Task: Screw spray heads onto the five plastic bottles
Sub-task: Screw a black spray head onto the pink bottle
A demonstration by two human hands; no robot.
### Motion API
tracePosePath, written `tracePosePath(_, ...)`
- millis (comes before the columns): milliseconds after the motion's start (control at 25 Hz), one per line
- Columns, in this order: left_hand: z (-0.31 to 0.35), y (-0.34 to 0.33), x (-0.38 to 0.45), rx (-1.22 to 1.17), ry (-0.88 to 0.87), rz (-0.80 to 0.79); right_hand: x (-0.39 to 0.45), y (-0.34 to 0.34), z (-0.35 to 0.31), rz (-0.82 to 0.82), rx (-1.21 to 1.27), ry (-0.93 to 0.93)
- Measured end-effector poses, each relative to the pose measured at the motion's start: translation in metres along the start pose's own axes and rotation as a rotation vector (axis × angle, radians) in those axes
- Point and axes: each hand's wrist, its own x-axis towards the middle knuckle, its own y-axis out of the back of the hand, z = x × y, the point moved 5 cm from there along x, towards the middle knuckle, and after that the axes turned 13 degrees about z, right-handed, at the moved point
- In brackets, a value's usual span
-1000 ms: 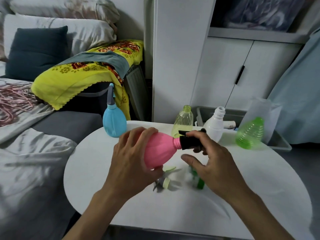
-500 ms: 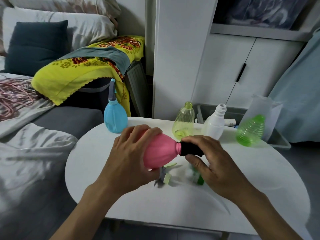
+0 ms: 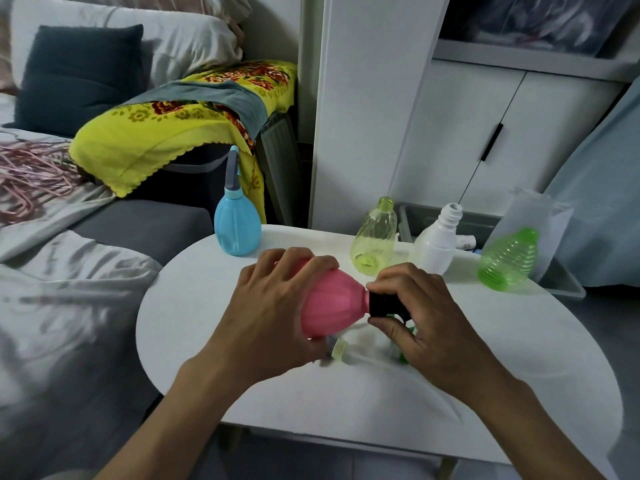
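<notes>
My left hand (image 3: 273,317) grips a pink bottle (image 3: 332,303), held on its side above the white table (image 3: 242,386). My right hand (image 3: 426,320) holds the black spray head (image 3: 382,304) at the bottle's neck, fingers curled round it. A blue bottle (image 3: 237,226) with a grey spray head stands at the table's far left. Standing without heads along the far edge are a yellow-green bottle (image 3: 374,237), a white bottle (image 3: 438,240) and a ribbed green bottle (image 3: 509,259). Loose spray heads (image 3: 341,349) lie on the table under my hands, partly hidden.
A bed with grey sheets lies to the left, and a yellow floral cloth (image 3: 166,123) drapes over a dark bin behind the table. White cabinets (image 3: 450,140) stand behind. A grey tray (image 3: 561,282) and a clear bag (image 3: 540,216) sit at the far right.
My right hand has turned on the black spray head, its fingers now wrapped lower round it. The pink bottle stays in my left hand. The camera has shifted slightly.
</notes>
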Motion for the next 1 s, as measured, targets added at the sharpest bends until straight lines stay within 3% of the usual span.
tracePosePath(360,0.003,0.002,0.001,0.082,-0.049,0.063,-0.001,0.0,0.015,-0.025,0.433,-0.487)
tracePosePath(600,0.013,-0.01,-0.002,0.132,-0.138,0.05,-0.017,-0.008,0.032,-0.218,0.874,-1.142)
tracePosePath(760,0.011,-0.008,-0.001,0.003,-0.047,0.029,-0.02,0.0,0.045,-0.243,0.911,-1.118)
tracePosePath(920,0.003,-0.016,-0.002,-0.428,0.325,-0.113,-0.008,0.005,0.04,-0.036,1.375,-1.042)
tracePosePath(1000,0.005,-0.024,-0.005,-0.606,0.468,-0.207,-0.004,0.005,0.036,0.042,1.461,-0.942)
